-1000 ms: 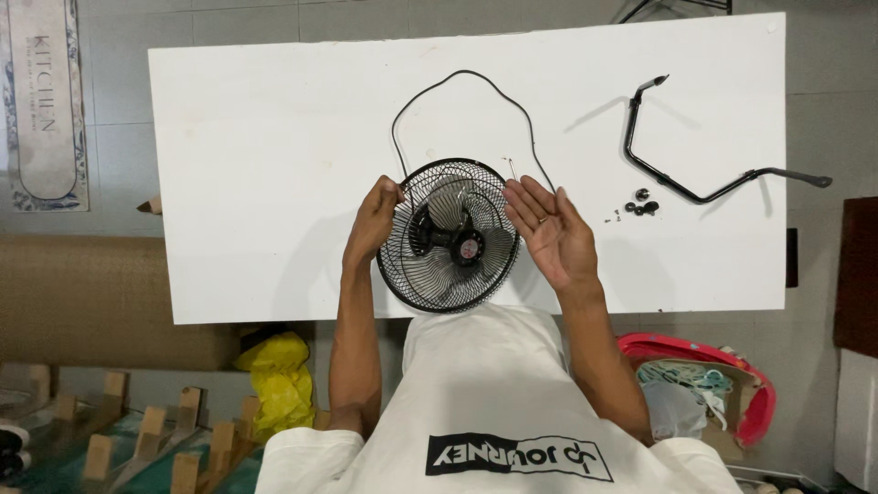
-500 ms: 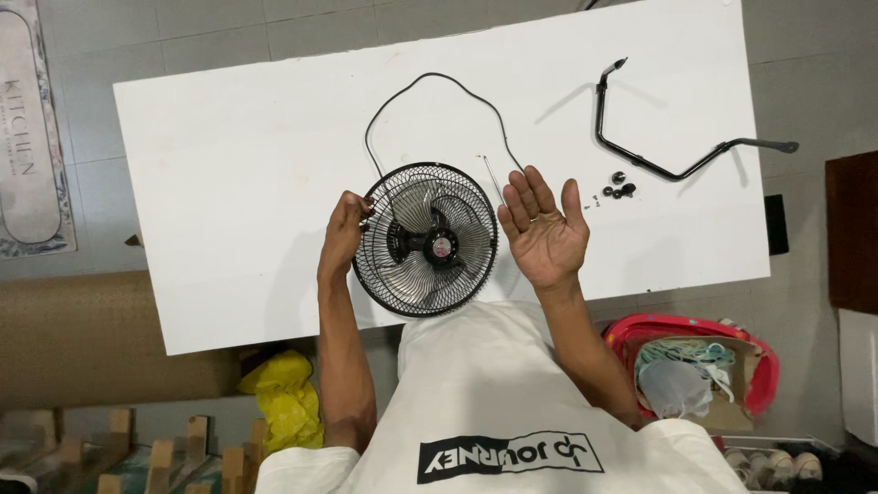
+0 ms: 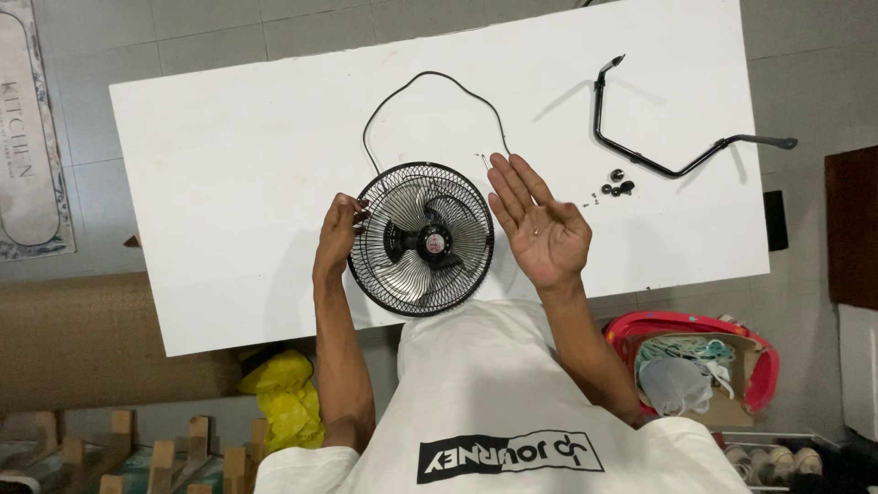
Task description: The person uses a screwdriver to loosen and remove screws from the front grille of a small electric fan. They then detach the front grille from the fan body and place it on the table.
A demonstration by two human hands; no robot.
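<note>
Our left hand (image 3: 340,224) grips the round black wire-caged fan (image 3: 422,240); our right hand (image 3: 540,230) lies open, palm up, beside it.

A round red label (image 3: 435,243) marks the fan's hub at centre frame; an open brown cardboard box (image 3: 722,412) sits at lower right.

Round black wire-caged fan (image 3: 422,240), silver blades, red hub cap, lying face-up at the worktop's (image 3: 229,165) near edge; its black cord (image 3: 430,82) loops away behind it.
</note>
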